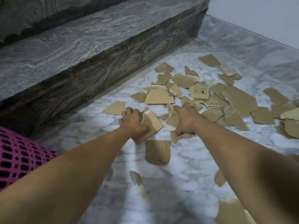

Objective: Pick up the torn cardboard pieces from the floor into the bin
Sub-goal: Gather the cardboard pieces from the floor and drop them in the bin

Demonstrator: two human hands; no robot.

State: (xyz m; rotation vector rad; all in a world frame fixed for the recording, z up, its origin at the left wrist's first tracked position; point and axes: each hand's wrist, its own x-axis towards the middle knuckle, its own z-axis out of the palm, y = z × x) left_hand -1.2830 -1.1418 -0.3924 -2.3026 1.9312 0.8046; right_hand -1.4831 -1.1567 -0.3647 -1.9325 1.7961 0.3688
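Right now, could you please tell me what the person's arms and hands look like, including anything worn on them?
Both forearms are bare: no sleeves reach into view. The left hand and the right hand wear no gloves, and no watch, bracelet or ring is visible on the sides shown. The picture is slightly blurred.

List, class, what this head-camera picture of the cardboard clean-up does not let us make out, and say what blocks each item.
- Pink mesh bin: cut off by the left edge; its contents cannot be seen.
- Left hand: its grip underneath is hidden by the hand's back; it closes on a cardboard piece.
- Right hand: fingers hidden behind held torn pieces.
- Printed piece: symbols too small to read.
- Cardboard at the bottom right: blurred, partly covered by the forearm.
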